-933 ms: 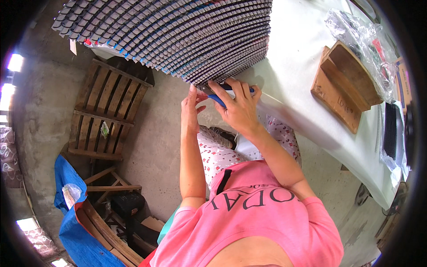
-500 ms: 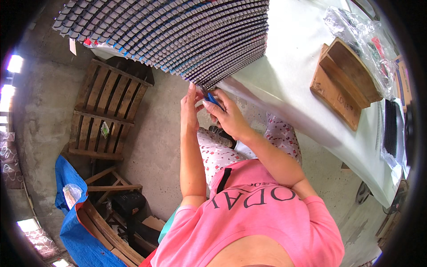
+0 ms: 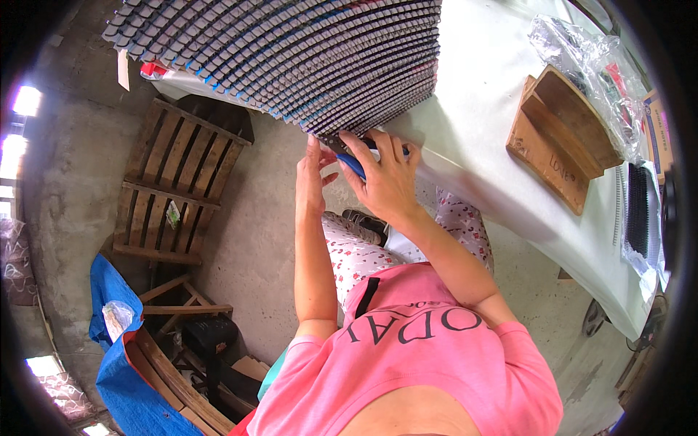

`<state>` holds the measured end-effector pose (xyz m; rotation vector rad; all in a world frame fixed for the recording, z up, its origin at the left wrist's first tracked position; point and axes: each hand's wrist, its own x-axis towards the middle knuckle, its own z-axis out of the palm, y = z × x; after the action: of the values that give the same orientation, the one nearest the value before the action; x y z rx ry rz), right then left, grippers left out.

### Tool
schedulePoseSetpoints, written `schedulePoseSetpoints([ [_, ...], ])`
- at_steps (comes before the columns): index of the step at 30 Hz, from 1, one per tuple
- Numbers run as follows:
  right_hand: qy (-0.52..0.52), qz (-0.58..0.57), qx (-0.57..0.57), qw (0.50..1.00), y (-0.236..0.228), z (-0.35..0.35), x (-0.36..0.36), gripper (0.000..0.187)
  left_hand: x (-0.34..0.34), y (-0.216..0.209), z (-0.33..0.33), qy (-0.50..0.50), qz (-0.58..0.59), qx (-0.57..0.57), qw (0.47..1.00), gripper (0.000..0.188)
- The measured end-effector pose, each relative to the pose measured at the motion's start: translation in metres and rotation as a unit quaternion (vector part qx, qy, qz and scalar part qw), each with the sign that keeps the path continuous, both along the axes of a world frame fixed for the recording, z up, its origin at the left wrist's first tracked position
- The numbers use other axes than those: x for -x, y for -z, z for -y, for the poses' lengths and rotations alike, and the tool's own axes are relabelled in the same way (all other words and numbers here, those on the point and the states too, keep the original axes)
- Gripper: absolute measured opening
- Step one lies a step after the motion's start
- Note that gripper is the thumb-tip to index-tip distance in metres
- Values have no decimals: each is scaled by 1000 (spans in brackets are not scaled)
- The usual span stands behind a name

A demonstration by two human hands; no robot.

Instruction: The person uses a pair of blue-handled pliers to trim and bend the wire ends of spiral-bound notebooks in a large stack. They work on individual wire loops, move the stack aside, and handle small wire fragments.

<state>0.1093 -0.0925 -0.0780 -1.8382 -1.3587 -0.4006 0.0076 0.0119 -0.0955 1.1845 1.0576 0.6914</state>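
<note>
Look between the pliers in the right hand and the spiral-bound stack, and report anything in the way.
Nothing visible: the blue-handled pliers in the right hand point at the stack's near edge. The left hand is beside them, not between. Whether the tips touch is too small to tell.

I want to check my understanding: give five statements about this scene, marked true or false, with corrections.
1. The right hand holds a blue-handled tool. True.
2. The left hand lies on the table. False: it is at the lower edge of the gray stack.
3. A wooden stand sits on the table. True.
4. The slatted rack is right of both hands. False: this rack lies left.
5. The shirt is pink. True.
</note>
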Motion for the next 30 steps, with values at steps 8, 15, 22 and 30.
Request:
schedulePoseSetpoints([
  [8, -225, -477, -6, 849, 9, -3, 9, 39, 2, 2, -2, 28, -19, -12, 999, 76],
  [15, -3, -5, -31, 1000, -6, 1, 2, 43, 5, -9, -6, 58, -36, -17, 998, 88],
  [22, -3, 32, 13, 999, -11, -2, 0, 42, 3, -9, -5, 38, -41, -5, 998, 82],
  [30, -236, -442, 12, 865, -10, -1, 9, 37, 5, -12, -6, 66, -55, -27, 996, 86],
])
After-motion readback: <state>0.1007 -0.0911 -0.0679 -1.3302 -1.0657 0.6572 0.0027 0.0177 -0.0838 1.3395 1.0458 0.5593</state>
